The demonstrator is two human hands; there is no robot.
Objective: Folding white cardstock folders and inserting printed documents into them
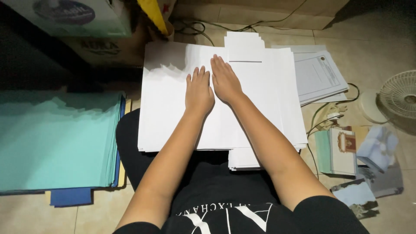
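Both hands lie flat, palms down, on a stack of large white die-cut cardboard sheets [255, 108] that rests across the person's lap and over the tiled floor [381, 47]. The left hand [199, 92] has its fingers straight and close together, gripping nothing. The right hand [225, 80] is just beside it, touching it along the thumb side, fingers also extended and pressed on the top sheet, a little further forward than the left. A narrow white tab of the cardboard sticks out at the far edge, just beyond the right fingertips.

To the left of the stack, on the floor, lies a thick pile of pale turquoise paper sheets [56, 138] with dark blue sheets [71, 196] showing beneath its near edge. To the right lies a sheaf of printed grey-white documents [318, 76], and further right a white round fan grille [401, 95]. Brown cardboard boxes [108, 47] stand beyond the stack at the upper left.
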